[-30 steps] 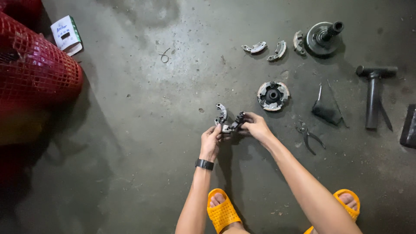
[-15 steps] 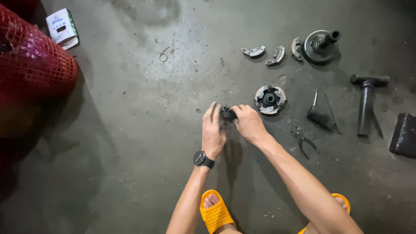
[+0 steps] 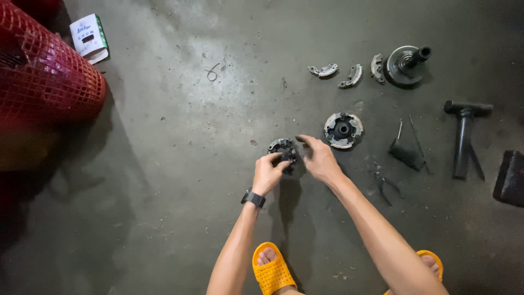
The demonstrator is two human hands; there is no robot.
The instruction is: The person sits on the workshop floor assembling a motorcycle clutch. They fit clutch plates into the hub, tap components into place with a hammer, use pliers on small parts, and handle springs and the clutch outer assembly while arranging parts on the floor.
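Grey concrete floor [image 3: 164, 180], stained. A round clutch plate [image 3: 343, 130] lies on it; beyond that plate, three curved shoes [image 3: 349, 74] and a shafted pulley [image 3: 406, 63]; right of it, pliers [image 3: 385, 183] and a hammer [image 3: 464, 136].

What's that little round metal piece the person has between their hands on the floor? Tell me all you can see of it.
The round metal part is small, dark grey and grimy, with a lumpy, toothed-looking rim; finer detail is too small to tell. It sits low over the concrete floor, though whether it rests there is unclear. The left hand pinches its near edge with the fingertips, while the right hand is beside it, fingers spread, seemingly just clear. A larger disc-shaped part lies apart, further right.
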